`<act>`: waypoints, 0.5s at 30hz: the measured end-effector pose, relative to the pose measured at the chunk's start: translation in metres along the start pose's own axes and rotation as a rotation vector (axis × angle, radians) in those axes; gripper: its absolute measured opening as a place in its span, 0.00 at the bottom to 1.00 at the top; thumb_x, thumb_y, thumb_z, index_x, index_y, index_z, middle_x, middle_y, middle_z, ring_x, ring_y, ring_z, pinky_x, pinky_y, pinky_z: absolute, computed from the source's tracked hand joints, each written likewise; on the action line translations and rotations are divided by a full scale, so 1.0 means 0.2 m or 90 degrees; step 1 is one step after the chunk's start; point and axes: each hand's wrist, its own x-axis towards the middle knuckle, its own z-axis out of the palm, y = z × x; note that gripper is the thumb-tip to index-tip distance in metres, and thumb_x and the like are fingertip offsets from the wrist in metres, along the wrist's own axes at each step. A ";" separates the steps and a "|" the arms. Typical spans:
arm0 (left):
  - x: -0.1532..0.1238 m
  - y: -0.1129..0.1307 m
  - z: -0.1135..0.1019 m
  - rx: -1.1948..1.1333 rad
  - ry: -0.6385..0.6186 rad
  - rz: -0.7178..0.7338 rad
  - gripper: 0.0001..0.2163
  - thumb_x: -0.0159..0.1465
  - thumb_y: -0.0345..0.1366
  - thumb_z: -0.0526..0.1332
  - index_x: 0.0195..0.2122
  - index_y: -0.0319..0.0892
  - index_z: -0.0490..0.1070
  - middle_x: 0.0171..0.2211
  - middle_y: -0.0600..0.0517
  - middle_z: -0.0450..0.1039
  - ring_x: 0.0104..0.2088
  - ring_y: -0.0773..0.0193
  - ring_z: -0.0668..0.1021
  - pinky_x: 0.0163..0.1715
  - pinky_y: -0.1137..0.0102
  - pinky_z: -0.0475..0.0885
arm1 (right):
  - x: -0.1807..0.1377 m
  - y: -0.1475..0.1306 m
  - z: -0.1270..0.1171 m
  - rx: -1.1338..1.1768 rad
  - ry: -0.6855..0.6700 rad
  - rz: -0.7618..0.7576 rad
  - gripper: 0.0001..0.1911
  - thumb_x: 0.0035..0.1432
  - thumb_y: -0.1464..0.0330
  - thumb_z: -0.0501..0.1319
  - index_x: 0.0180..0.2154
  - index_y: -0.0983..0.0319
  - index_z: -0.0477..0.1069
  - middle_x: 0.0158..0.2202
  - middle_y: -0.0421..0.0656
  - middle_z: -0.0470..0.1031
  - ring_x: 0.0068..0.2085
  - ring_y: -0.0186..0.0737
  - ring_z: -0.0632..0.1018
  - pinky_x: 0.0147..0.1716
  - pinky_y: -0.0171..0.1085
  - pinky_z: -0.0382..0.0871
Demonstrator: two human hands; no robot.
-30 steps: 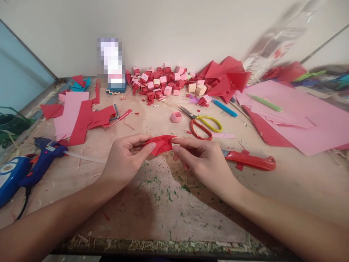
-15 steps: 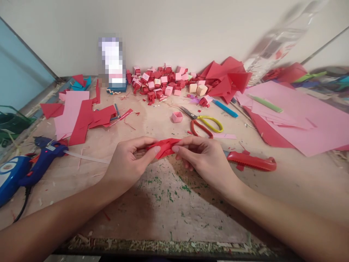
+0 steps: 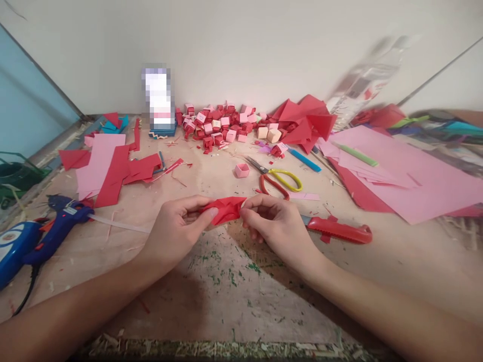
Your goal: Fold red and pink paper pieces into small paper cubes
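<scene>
A folded piece of red paper [image 3: 227, 209] is held just above the table between my two hands. My left hand [image 3: 184, 226] pinches its left part, thumb on top and fingers underneath. At the right end, my right hand [image 3: 273, 221] has thumb and fingertips closed on the paper's edge. Creases and a raised flap show along the middle of the red paper. Beyond my hands lie a small open pink paper box [image 3: 242, 170] and scissors [image 3: 277, 178] with one yellow and one red handle. A red-handled utility knife [image 3: 339, 230] lies by my right hand.
Several small folded paper boxes [image 3: 215, 125] are heaped by the wall. A blue glue gun [image 3: 62, 231] lies at left, near paper strips [image 3: 113, 176]. Pink sheets [image 3: 411, 171] and a clear bottle [image 3: 362, 85] are at right. A blurred-out phone [image 3: 157, 98] stands at back left.
The view has shifted, so most things sit slightly lower. My right fingers have slid toward the paper's right edge, and more of its creased middle shows.
</scene>
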 end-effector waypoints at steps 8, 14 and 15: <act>0.04 -0.01 -0.03 -0.059 0.049 -0.060 0.06 0.62 0.36 0.70 0.38 0.42 0.85 0.36 0.51 0.86 0.35 0.61 0.86 0.35 0.73 0.82 | 0.01 -0.03 -0.03 0.014 0.041 0.010 0.07 0.54 0.67 0.67 0.27 0.60 0.70 0.21 0.36 0.70 0.19 0.31 0.68 0.18 0.33 0.61; 0.04 -0.02 -0.02 -0.063 0.044 -0.061 0.06 0.62 0.37 0.70 0.36 0.41 0.84 0.35 0.51 0.86 0.35 0.61 0.85 0.36 0.72 0.82 | 0.02 -0.03 -0.04 -0.007 0.045 -0.004 0.08 0.55 0.67 0.66 0.27 0.60 0.69 0.21 0.36 0.69 0.20 0.30 0.67 0.18 0.32 0.57; 0.04 -0.01 -0.02 -0.054 0.042 -0.057 0.06 0.62 0.37 0.70 0.36 0.41 0.84 0.35 0.51 0.86 0.35 0.61 0.85 0.36 0.72 0.82 | 0.02 -0.03 -0.04 -0.015 0.044 -0.011 0.08 0.56 0.66 0.66 0.29 0.60 0.69 0.22 0.36 0.70 0.20 0.30 0.68 0.18 0.32 0.57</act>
